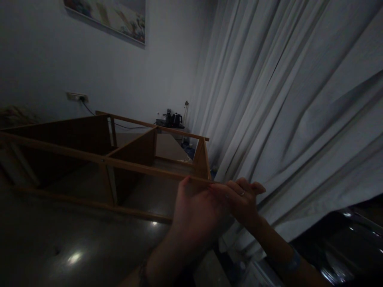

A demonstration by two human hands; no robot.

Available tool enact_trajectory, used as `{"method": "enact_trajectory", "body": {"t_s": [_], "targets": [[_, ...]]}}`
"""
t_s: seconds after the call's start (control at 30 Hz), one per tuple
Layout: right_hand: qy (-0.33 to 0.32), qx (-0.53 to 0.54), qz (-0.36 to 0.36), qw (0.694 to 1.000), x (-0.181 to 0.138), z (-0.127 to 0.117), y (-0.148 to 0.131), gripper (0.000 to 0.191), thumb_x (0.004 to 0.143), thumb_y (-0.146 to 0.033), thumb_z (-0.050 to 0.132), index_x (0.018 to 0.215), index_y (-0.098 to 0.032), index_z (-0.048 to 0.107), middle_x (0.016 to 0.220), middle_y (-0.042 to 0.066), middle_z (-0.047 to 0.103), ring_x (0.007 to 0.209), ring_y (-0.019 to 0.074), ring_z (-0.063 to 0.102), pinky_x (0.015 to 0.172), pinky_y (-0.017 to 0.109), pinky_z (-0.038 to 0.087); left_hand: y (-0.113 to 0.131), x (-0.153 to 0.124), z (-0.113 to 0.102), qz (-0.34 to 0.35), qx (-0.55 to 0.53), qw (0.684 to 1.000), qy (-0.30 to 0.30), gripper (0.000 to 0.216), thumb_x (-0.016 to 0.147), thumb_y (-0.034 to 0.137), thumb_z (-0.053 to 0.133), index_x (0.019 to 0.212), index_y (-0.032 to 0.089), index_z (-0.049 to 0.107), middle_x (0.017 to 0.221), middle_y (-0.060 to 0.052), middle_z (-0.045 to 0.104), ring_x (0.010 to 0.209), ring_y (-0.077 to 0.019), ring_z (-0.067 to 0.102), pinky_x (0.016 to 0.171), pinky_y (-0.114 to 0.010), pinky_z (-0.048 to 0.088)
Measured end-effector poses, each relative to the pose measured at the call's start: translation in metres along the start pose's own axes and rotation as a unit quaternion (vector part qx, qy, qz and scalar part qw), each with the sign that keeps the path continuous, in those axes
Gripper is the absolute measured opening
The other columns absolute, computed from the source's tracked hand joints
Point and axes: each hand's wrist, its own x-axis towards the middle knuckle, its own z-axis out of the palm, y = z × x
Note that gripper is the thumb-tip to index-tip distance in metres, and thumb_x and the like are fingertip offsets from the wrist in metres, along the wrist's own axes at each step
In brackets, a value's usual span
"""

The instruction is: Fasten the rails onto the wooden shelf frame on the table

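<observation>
A wooden shelf frame (131,167) lies tilted over the dark floor, its open compartments facing up. My left hand (194,211) reaches to the near right corner of the frame, fingers curled against its rail. My right hand (242,197), with a ring on one finger, rests over the same corner, fingers bent and touching the left hand. The room is dim, so the exact grip is hard to make out.
A long white curtain (284,99) hangs close on the right. A white wall (89,67) with a picture (113,16) and a socket (77,96) stands behind. A kettle (176,118) sits on a small table at the back. The glossy floor (60,247) reflects lights.
</observation>
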Motion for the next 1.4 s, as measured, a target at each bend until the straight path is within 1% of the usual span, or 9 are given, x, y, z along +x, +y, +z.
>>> {"method": "enact_trajectory", "body": {"t_s": [0.13, 0.23, 0.33, 0.6, 0.8, 1.0, 1.1, 1.27, 1.4], "targets": [[0.014, 0.023, 0.014, 1.0, 0.004, -0.006, -0.005, 0.023, 0.103, -0.033, 0.048, 0.105, -0.029, 0.071, 0.066, -0.005, 0.068, 0.063, 0.0154, 0.05, 0.065, 0.037, 0.028, 0.003, 0.001, -0.003, -0.009, 0.005, 1.0, -0.004, 0.069, 0.092, 0.059, 0.039, 0.127, 0.0, 0.047, 0.101, -0.018, 0.065, 0.088, -0.0247, 0.069, 0.087, -0.034, 0.057], [0.022, 0.031, 0.052, 0.998, 0.009, -0.007, -0.009, 0.026, 0.102, -0.035, 0.05, 0.097, -0.028, 0.074, 0.059, -0.005, 0.064, 0.063, 0.0145, 0.049, 0.069, 0.037, 0.026, 0.004, 0.002, -0.007, -0.004, -0.007, 1.0, 0.014, 0.064, 0.09, 0.058, 0.046, 0.124, 0.004, 0.048, 0.095, -0.014, 0.064, 0.083, -0.0234, 0.068, 0.084, -0.034, 0.057], [0.023, 0.038, 0.079, 0.996, 0.011, -0.007, -0.012, 0.027, 0.101, -0.037, 0.052, 0.092, -0.029, 0.076, 0.055, -0.006, 0.063, 0.062, 0.0137, 0.05, 0.071, 0.037, 0.024, 0.006, 0.004, -0.01, -0.003, -0.015, 1.0, 0.011, 0.063, 0.089, 0.057, 0.049, 0.121, 0.003, 0.049, 0.094, -0.015, 0.064, 0.083, -0.0235, 0.067, 0.084, -0.033, 0.057], [-0.035, 0.152, 0.191, 0.969, 0.012, -0.009, -0.012, 0.029, 0.1, -0.041, 0.052, 0.087, -0.03, 0.075, 0.072, -0.007, 0.075, 0.068, 0.0139, 0.06, 0.074, 0.038, 0.023, 0.004, 0.003, -0.007, 0.002, -0.01, 1.0, 0.014, 0.071, 0.09, 0.056, 0.046, 0.134, 0.0, 0.042, 0.104, -0.018, 0.064, 0.091, -0.0248, 0.068, 0.087, -0.033, 0.056], [-0.04, 0.16, 0.194, 0.967, 0.012, -0.01, -0.013, 0.026, 0.1, -0.042, 0.053, 0.09, -0.031, 0.075, 0.074, -0.007, 0.076, 0.068, 0.0149, 0.059, 0.075, 0.038, 0.022, 0.004, 0.003, -0.008, 0.004, -0.013, 1.0, 0.007, 0.071, 0.09, 0.055, 0.047, 0.134, 0.0, 0.042, 0.097, -0.016, 0.064, 0.088, -0.0242, 0.067, 0.087, -0.032, 0.056], [-0.04, 0.162, 0.202, 0.965, 0.013, -0.01, -0.013, 0.032, 0.101, -0.045, 0.049, 0.087, -0.03, 0.074, 0.076, -0.006, 0.077, 0.068, 0.0147, 0.06, 0.074, 0.038, 0.023, 0.006, 0.004, -0.008, 0.001, -0.003, 1.0, 0.019, 0.071, 0.09, 0.052, 0.048, 0.138, 0.001, 0.039, 0.106, -0.017, 0.064, 0.093, -0.0251, 0.067, 0.086, -0.033, 0.055], [-0.039, 0.125, 0.15, 0.98, 0.013, -0.01, -0.007, 0.029, 0.1, -0.043, 0.052, 0.089, -0.029, 0.074, 0.071, -0.006, 0.074, 0.068, 0.0143, 0.056, 0.073, 0.038, 0.023, 0.005, 0.004, -0.007, 0.003, 0.001, 1.0, 0.014, 0.06, 0.09, 0.047, 0.047, 0.131, 0.003, 0.046, 0.101, -0.015, 0.065, 0.09, -0.024, 0.067, 0.085, -0.033, 0.055], [-0.055, 0.058, -0.024, 0.997, 0.011, -0.009, 0.013, 0.03, 0.104, -0.032, 0.044, 0.103, -0.034, 0.074, 0.062, -0.004, 0.065, 0.068, 0.0157, 0.046, 0.069, 0.037, 0.022, 0.002, 0.003, -0.009, 0.014, 0.019, 1.0, 0.009, 0.037, 0.087, 0.035, 0.05, 0.111, 0.008, 0.056, 0.093, -0.011, 0.064, 0.086, -0.0207, 0.066, 0.085, -0.03, 0.054], [-0.054, 0.074, -0.052, 0.994, 0.012, -0.004, 0.021, 0.027, 0.102, -0.037, 0.048, 0.097, -0.031, 0.074, 0.063, -0.005, 0.065, 0.068, 0.0152, 0.045, 0.069, 0.037, 0.023, 0.002, 0.005, -0.012, 0.014, 0.017, 1.0, -0.008, 0.034, 0.086, 0.035, 0.051, 0.106, 0.008, 0.058, 0.091, -0.01, 0.063, 0.084, -0.019, 0.065, 0.086, -0.029, 0.054]]}}
